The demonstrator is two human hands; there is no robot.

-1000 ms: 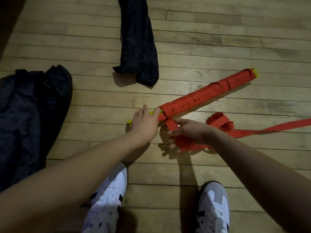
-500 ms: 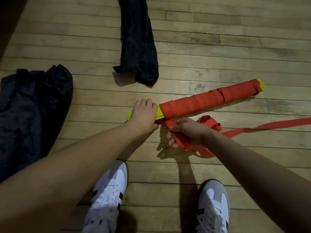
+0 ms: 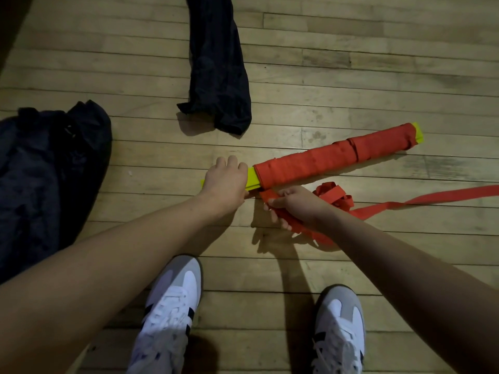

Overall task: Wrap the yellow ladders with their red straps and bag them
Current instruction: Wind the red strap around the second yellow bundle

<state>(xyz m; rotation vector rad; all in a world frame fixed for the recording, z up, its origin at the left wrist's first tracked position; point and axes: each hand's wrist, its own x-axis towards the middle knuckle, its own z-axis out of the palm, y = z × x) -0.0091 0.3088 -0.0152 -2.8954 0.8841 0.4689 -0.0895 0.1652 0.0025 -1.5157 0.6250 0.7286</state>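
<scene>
A bundle of yellow ladder rungs [image 3: 252,179] lies on the wooden floor, most of its length wound in red strap [image 3: 332,157]. Yellow shows at both ends. My left hand [image 3: 225,182] grips the near yellow end. My right hand [image 3: 293,206] pinches the loose red strap just below the bundle. More strap lies in loops [image 3: 334,197] beside my right wrist, and a flat length [image 3: 432,198] trails off to the right edge.
A narrow black bag [image 3: 218,76] lies on the floor beyond the bundle. A bigger black bag [image 3: 46,168] is heaped at the left. My two white and grey shoes [image 3: 172,306] stand on the boards near the bottom.
The bundle has turned and settled flatter on the floor, its far end swinging down and right. Both hands kept their holds; the right hand shifted slightly with the strap.
</scene>
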